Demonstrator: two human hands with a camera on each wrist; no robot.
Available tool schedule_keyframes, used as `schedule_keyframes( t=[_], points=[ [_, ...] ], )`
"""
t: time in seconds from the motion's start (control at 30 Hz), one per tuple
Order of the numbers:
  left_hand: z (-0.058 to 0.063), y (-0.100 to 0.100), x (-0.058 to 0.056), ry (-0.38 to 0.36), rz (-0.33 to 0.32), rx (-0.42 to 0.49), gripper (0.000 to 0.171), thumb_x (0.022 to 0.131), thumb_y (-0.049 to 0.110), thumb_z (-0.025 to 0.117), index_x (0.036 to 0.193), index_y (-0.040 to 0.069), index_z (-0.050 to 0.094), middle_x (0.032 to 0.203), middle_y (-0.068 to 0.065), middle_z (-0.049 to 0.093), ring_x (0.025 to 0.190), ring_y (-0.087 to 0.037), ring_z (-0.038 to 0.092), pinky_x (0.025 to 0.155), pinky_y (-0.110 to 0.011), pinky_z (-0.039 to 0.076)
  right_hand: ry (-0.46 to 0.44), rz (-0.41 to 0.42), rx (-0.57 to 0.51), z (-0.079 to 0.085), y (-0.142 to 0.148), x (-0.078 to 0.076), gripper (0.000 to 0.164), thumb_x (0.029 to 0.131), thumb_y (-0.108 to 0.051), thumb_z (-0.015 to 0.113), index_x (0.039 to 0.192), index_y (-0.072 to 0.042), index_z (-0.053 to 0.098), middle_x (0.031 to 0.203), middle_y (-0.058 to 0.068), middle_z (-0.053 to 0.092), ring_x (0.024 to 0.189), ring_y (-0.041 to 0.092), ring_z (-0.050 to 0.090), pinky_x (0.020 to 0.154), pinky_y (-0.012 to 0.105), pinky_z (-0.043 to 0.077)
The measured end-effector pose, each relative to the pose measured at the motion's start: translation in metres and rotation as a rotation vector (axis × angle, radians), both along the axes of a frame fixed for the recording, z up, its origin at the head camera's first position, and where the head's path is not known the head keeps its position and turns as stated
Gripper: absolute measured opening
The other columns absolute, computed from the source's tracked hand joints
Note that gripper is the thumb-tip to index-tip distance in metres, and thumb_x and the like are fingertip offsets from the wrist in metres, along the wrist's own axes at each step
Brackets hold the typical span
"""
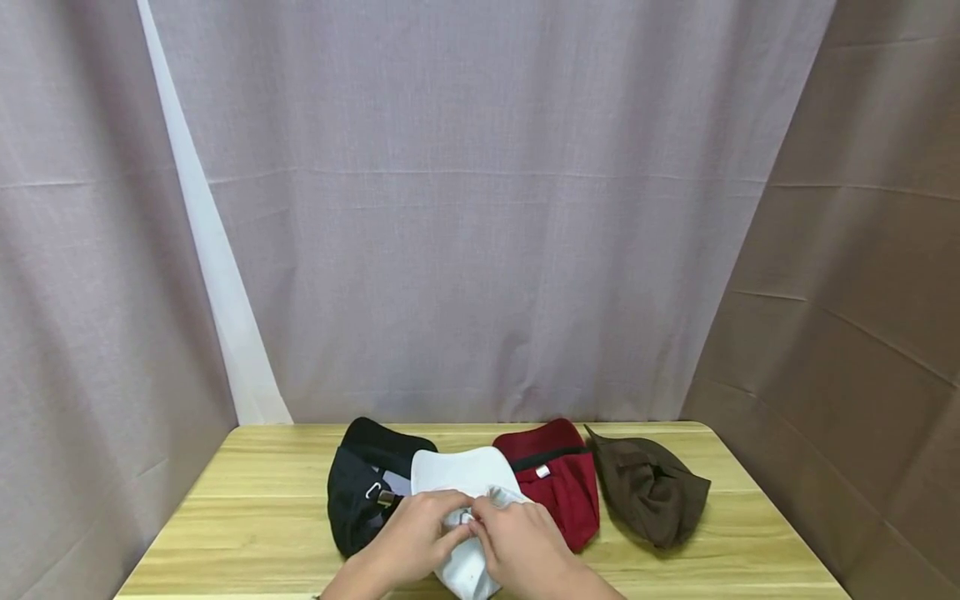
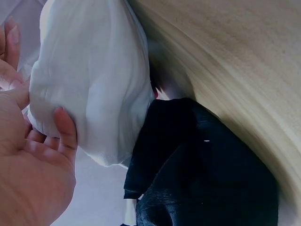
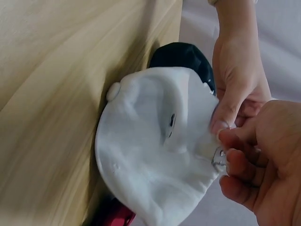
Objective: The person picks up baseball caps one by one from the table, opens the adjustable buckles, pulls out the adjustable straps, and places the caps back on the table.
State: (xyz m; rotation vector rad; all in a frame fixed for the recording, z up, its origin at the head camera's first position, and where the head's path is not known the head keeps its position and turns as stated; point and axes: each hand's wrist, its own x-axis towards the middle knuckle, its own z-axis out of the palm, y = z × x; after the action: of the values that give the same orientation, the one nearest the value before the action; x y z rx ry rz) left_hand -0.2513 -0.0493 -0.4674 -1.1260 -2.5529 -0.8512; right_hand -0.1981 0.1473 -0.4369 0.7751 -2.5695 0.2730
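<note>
A white baseball cap (image 1: 463,472) lies at the near middle of the table, its brim pointing away from me. My left hand (image 1: 414,533) grips the cap's back edge, its fingers curled round the fabric. Beside it my right hand (image 1: 527,546) pinches the strap end, where a small metal buckle (image 3: 219,159) shows at the fingertips. Both hands meet over the back of the cap, thumbs close together. In the right wrist view, the cap's crown (image 3: 141,141) appears creased and partly collapsed.
To the left of the white cap lies a black cap (image 1: 348,500) with a metal clasp. A dark red cap (image 1: 562,500) sits to its right, and a brown hat (image 1: 651,492) lies farther right. The wooden table (image 1: 247,517) ends at grey curtains (image 1: 480,250).
</note>
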Motion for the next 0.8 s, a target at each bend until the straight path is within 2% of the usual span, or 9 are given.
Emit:
schedule_keyframes(
  t=[0.2, 0.43, 0.57, 0.8],
  points=[
    [0.0, -0.001, 0.001, 0.004, 0.013, 0.02, 0.016, 0.101, 0.032, 0.075, 0.112, 0.021, 0.078, 0.109, 0.009, 0.081, 0.1, -0.003, 0.074, 0.079, -0.025, 0.06, 0.0, -0.046, 0.028, 0.001, -0.009, 0.001, 0.015, 0.099, -0.022, 0.073, 0.089, -0.018, 0.062, 0.057, -0.008, 0.056, 0.052, 0.011, 0.058, 0.048, 0.027, 0.034],
    [-0.001, -0.001, 0.001, -0.018, 0.015, 0.032, 0.017, 0.1, 0.031, 0.076, 0.114, 0.021, 0.078, 0.11, 0.009, 0.081, 0.096, 0.001, 0.07, 0.077, -0.022, 0.057, 0.027, -0.045, 0.021, 0.001, -0.008, -0.001, 0.015, 0.098, -0.02, 0.074, 0.088, -0.018, 0.063, 0.058, -0.006, 0.059, 0.051, 0.016, 0.06, 0.047, 0.028, 0.035],
    [0.0, -0.001, 0.0, -0.025, 0.001, 0.024, 0.019, 0.1, 0.036, 0.075, 0.115, 0.022, 0.077, 0.112, 0.01, 0.081, 0.098, 0.002, 0.069, 0.078, -0.022, 0.056, 0.066, -0.015, 0.001, 0.0, -0.002, -0.004, 0.016, 0.097, -0.018, 0.075, 0.088, -0.019, 0.062, 0.058, -0.007, 0.056, 0.049, 0.011, 0.055, 0.046, 0.025, 0.033],
    [0.0, -0.003, 0.0, -0.007, 0.001, 0.0, 0.023, 0.1, 0.039, 0.074, 0.117, 0.023, 0.078, 0.115, 0.011, 0.08, 0.104, -0.002, 0.072, 0.085, -0.026, 0.06, 0.013, 0.017, -0.022, 0.002, 0.004, -0.004, 0.012, 0.098, -0.016, 0.074, 0.091, -0.019, 0.064, 0.056, -0.008, 0.053, 0.048, 0.002, 0.043, 0.048, 0.018, 0.031]
  ],
)
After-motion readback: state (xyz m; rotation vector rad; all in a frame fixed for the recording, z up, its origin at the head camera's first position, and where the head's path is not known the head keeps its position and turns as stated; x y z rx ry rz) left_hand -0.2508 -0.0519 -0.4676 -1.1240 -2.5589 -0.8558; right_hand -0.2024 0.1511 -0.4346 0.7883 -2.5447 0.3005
